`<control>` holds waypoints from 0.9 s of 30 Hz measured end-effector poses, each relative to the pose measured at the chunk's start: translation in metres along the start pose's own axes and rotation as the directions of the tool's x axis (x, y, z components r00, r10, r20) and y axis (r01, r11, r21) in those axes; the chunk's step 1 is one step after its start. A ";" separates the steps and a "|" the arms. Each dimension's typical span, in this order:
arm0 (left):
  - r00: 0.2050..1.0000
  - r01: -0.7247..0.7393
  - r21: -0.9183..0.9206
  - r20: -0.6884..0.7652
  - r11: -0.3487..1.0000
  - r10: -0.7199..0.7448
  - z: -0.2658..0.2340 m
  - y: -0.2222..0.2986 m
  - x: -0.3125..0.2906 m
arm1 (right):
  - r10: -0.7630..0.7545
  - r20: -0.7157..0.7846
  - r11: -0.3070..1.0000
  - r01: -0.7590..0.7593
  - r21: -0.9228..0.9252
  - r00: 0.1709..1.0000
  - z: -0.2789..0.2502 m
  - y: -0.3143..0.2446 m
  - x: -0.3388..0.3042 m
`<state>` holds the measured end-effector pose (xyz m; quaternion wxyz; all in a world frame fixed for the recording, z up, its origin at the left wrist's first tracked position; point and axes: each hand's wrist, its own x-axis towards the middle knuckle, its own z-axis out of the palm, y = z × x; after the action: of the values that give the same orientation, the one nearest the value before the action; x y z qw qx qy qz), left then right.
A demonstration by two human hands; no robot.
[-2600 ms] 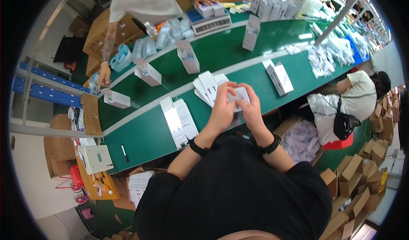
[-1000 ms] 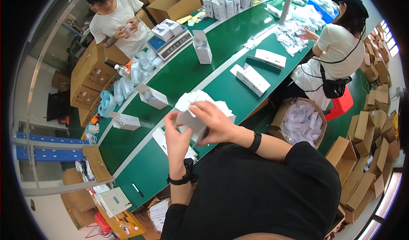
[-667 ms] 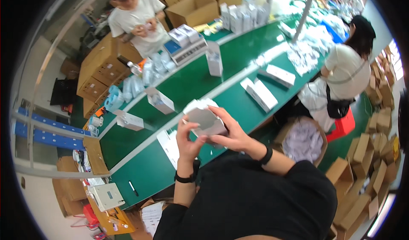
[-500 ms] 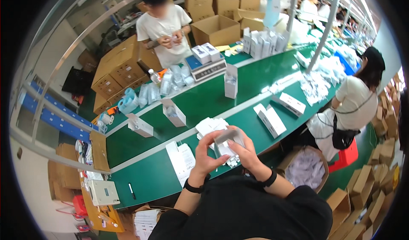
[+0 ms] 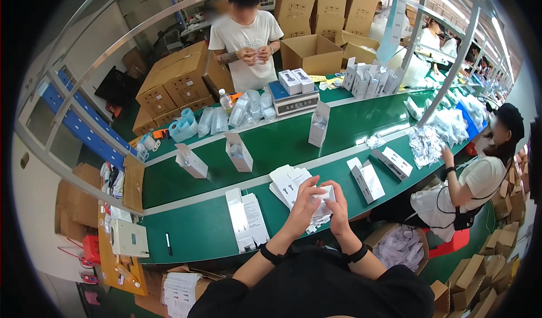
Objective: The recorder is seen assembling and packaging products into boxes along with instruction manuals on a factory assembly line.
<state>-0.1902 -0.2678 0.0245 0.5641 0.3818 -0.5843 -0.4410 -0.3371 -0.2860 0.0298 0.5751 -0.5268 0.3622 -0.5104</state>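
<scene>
Both hands hold a small white carton (image 5: pixel 323 206) above the near edge of the green bench. My left hand (image 5: pixel 305 204) reaches over it from the left, its fingers bent across the carton's top. My right hand (image 5: pixel 340 215) grips the right side, with the fingers behind. Much of the carton is covered by my hands. Just beyond and beneath them lies a pile of flat white printed cartons (image 5: pixel 284 183). To the left, more flat printed cartons (image 5: pixel 253 219) lie on the bench. On the right are two white boxes (image 5: pixel 367 183) lying on their sides.
Three open white boxes stand on the green conveyor (image 5: pixel 276 143) beyond a pale rail. A weighing scale (image 5: pixel 296 102) carries two boxes beside rolled clear plastic bags (image 5: pixel 240 110). A co-worker (image 5: pixel 245 41) stands opposite; another person (image 5: pixel 474 177) sits right, near a carton of plastic bags (image 5: pixel 400 249).
My left fingers have moved over the carton's top, where its open end showed before. Both hands have drawn closer together. The seated person has turned and reaches toward the bench. The view has shifted.
</scene>
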 end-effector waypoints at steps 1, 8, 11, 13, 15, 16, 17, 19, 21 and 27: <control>0.999 0.024 0.006 0.036 1.000 -0.024 -0.002 -0.001 -0.001 | -0.055 0.028 0.995 0.053 0.080 0.998 0.000 0.003 0.002; 0.985 0.154 -0.125 -0.058 0.980 -0.162 -0.001 0.006 -0.008 | 0.107 0.029 0.985 -0.110 0.132 0.994 0.010 -0.002 -0.001; 0.976 0.196 -0.117 -0.072 0.974 -0.205 -0.002 -0.001 -0.015 | 0.141 0.011 0.990 -0.141 -0.002 0.990 0.014 -0.001 -0.007; 0.972 0.221 -0.097 -0.064 0.970 -0.228 -0.004 -0.006 -0.019 | 0.156 0.017 0.982 -0.154 -0.107 0.988 0.016 0.001 -0.010; 0.974 0.202 -0.173 -0.063 0.964 -0.216 0.000 0.004 -0.022 | 0.128 -0.016 0.991 -0.129 -0.046 0.992 0.012 -0.001 -0.011; 0.978 0.178 -0.247 -0.066 0.952 -0.200 0.003 0.008 -0.021 | 0.097 -0.051 0.995 -0.096 0.012 0.994 0.011 -0.002 -0.012; 0.992 0.080 -0.206 -0.078 0.975 -0.098 -0.003 0.005 -0.021 | 0.087 -0.051 0.990 -0.081 0.114 0.995 0.010 -0.002 -0.008; 0.993 0.120 0.049 -0.003 0.991 -0.120 -0.019 0.012 -0.023 | 0.083 -0.027 0.990 -0.079 0.121 0.996 0.005 -0.008 -0.007; 0.994 0.052 0.413 0.064 0.909 -0.085 -0.036 0.004 -0.027 | -0.059 0.052 0.933 0.074 -0.353 0.997 0.006 -0.031 -0.012; 0.978 -0.159 0.800 0.049 0.578 0.201 -0.028 -0.082 -0.023 | -0.136 0.038 0.382 0.088 -0.920 0.990 -0.054 0.028 -0.010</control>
<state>-0.1648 -0.2746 -0.0609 0.3884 0.5430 -0.7418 -0.0635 -0.3853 -0.2914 -0.0088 0.1451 -0.7684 0.5597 -0.2743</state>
